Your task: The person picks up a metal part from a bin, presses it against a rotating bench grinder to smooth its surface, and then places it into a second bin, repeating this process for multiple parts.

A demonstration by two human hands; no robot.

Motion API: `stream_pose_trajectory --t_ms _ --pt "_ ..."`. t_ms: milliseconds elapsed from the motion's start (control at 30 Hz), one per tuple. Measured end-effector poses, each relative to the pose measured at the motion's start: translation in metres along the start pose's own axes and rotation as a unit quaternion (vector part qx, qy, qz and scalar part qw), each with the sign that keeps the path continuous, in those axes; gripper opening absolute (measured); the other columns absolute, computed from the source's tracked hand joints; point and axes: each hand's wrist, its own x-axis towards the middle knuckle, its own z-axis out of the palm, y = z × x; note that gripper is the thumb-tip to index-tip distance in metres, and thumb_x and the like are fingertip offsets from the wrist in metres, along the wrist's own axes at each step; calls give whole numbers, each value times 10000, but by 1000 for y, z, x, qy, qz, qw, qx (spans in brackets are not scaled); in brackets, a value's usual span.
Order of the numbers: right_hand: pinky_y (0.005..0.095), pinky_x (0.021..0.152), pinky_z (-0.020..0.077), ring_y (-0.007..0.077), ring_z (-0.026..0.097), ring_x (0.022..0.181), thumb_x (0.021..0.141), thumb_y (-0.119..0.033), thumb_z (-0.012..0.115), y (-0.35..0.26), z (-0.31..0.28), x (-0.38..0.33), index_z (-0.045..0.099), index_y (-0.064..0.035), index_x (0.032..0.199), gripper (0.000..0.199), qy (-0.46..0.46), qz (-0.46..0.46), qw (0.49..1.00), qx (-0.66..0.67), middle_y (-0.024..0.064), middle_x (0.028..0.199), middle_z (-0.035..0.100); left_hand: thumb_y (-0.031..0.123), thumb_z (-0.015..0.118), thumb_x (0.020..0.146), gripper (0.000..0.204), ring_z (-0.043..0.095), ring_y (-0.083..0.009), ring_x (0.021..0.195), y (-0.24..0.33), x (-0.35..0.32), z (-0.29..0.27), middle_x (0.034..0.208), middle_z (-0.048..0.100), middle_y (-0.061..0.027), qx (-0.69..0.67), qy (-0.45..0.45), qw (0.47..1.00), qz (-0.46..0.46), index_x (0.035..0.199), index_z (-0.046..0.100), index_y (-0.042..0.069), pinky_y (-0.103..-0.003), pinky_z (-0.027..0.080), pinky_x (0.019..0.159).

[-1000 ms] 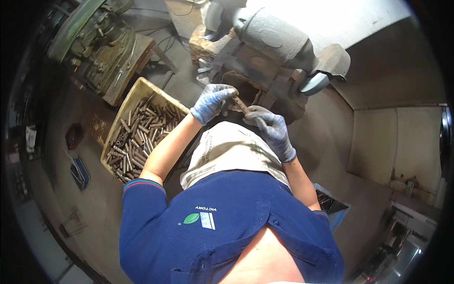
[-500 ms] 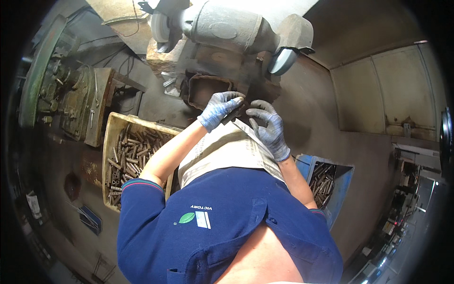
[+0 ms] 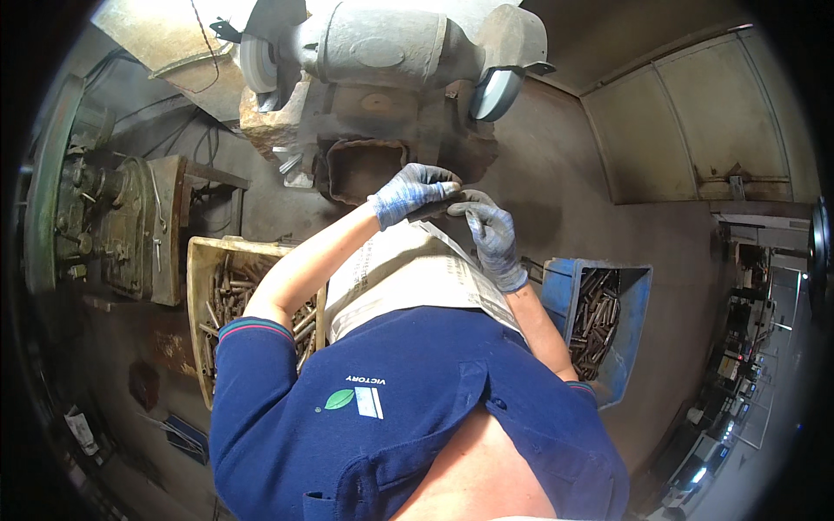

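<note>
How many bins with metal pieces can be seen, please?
2: a yellowish bin on the person's left and a blue bin on the right. Others may be hidden.

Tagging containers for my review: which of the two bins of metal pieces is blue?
The right-hand bin is the blue one; the left-hand bin is yellowish cream.

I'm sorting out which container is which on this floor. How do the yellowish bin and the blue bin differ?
The yellowish bin is on the person's left; the blue bin is on the right. The left arm crosses over the yellowish bin, hiding much of its load, while most of the blue bin's load shows. Both hold many slim metal pieces.
</note>
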Motion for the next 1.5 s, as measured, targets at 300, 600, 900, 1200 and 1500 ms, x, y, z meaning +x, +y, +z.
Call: stream_pose_trajectory --t_ms 300,600,900,1200,1500 --pt "319 871 433 218 542 999 865 -86 555 42 -33 13 668 27 940 177 137 -5 985 104 118 1090 551 94 628 855 208 578 -73 679 5 -3 3 815 642 -41 -1 142 984 109 1022 619 -30 -209 491 611" --pt "309 888 418 201 522 1047 826 -9 556 56 -56 42 681 -12 950 176 148 -75 986 -16 100 1093 562 59 610 855 164 576 -73 703 6 48 22 824 637 -39 -104 185 968 137 994 618 -26 -228 525 656" --pt "307 914 447 193 534 1044 874 -6 534 93 -64 50 651 3 1020 187 148 18 986 73 98 1101 549 60 625 836 117 592 -87 671 1 90 24 759 643 -32 46 261 954 139 914 646 -25 -222 498 603" --pt "265 801 450 163 584 913 824 -17 629 127 -79 71 675 -3 954 138 166 35 984 54 102 965 630 35 591 859 91 620 -140 662 -12 136 33 797 655 -86 -206 276 934 96 898 633 -35 -253 526 624" --pt "274 751 462 161 600 836 831 -60 637 135 -75 78 674 -9 924 112 179 64 979 73 94 876 651 16 586 855 65 613 -152 627 -13 145 31 780 648 -79 -225 301 922 87 891 622 -25 -257 526 614"
